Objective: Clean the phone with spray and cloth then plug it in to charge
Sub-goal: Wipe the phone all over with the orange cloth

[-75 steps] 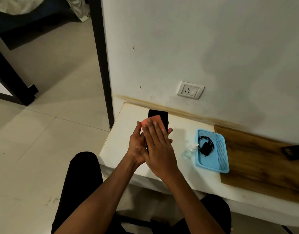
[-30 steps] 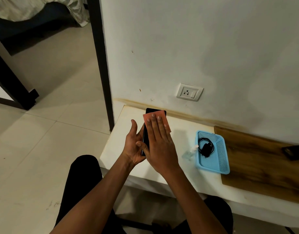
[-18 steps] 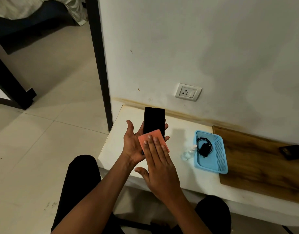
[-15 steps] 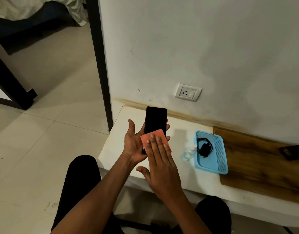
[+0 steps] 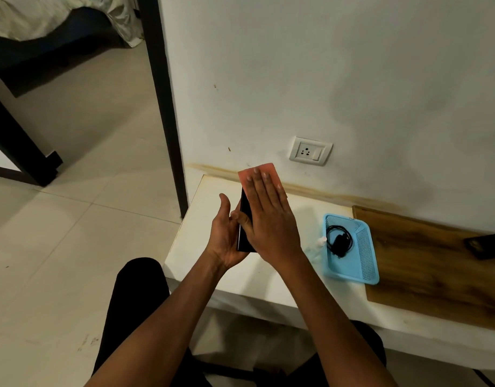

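A black phone (image 5: 244,230) lies in my left hand (image 5: 225,237), which cups it from below and the left. My right hand (image 5: 268,219) lies flat on the phone's face and presses a pink cloth (image 5: 259,173) against it; the cloth sticks out past my fingertips at the phone's far end. Most of the phone is hidden under my right hand. A small clear spray bottle (image 5: 316,247) lies on the white table (image 5: 201,219) beside a blue tray (image 5: 366,272), which holds a black charger with its cable (image 5: 339,241). A white wall socket (image 5: 310,150) sits above the table.
A wooden board (image 5: 425,263) lies right of the tray with a dark object (image 5: 486,245) at its far end. A dark door frame (image 5: 164,107) stands left of the table. My knees (image 5: 140,286) are below the table's front edge.
My right hand has slid the cloth from the phone's near end up to its far end. My left hand has tilted the phone more edge-on.
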